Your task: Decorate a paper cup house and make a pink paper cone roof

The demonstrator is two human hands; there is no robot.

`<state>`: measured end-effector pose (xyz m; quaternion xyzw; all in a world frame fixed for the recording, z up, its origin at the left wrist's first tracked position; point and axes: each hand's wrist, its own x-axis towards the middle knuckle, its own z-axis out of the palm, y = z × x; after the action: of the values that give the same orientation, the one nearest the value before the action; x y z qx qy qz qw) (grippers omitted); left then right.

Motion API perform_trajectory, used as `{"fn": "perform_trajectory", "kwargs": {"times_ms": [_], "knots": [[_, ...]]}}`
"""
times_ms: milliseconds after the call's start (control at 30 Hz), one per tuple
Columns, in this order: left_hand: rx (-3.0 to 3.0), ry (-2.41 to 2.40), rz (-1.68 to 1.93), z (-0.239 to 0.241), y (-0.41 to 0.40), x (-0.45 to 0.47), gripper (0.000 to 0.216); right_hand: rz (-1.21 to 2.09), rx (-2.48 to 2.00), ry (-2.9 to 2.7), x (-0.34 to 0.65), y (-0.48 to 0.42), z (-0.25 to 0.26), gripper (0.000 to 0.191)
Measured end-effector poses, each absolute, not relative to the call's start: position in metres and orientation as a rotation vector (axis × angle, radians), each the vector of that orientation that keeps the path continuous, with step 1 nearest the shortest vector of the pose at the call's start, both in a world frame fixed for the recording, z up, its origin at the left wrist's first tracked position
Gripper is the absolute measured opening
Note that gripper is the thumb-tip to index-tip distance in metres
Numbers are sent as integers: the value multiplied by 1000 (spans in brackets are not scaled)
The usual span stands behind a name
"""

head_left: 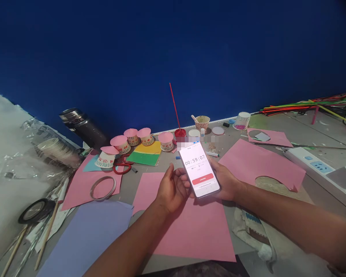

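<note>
I hold a smartphone (200, 169) above the table with both hands. Its lit screen shows a timer reading 00:59:07 and a red button. My right hand (227, 184) cups the phone from beneath and the right side. My left hand (171, 190) is curled against its left edge, thumb raised. Under my hands lies a sheet of pink paper (190, 231).
Several paper cups with pink lids (132, 142) stand by red scissors (122, 167), a tape ring (103, 187) and coloured sheets. A black flask (85, 129) lies at back left. A power strip (320, 167) and pipe cleaners (311, 104) sit right. More pink paper (259, 161) lies right.
</note>
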<state>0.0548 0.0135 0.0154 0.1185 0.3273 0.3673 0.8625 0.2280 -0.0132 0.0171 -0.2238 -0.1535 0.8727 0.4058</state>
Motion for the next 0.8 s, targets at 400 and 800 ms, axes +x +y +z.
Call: {"fn": "perform_trajectory", "kwargs": {"times_ms": [400,800], "knots": [[245,703,765,15,15,55,59,2210,-547,-396,227,-12,18,79],[247,716,762,13,15,55,58,2194,-554,-396,227,-12,15,74]]}}
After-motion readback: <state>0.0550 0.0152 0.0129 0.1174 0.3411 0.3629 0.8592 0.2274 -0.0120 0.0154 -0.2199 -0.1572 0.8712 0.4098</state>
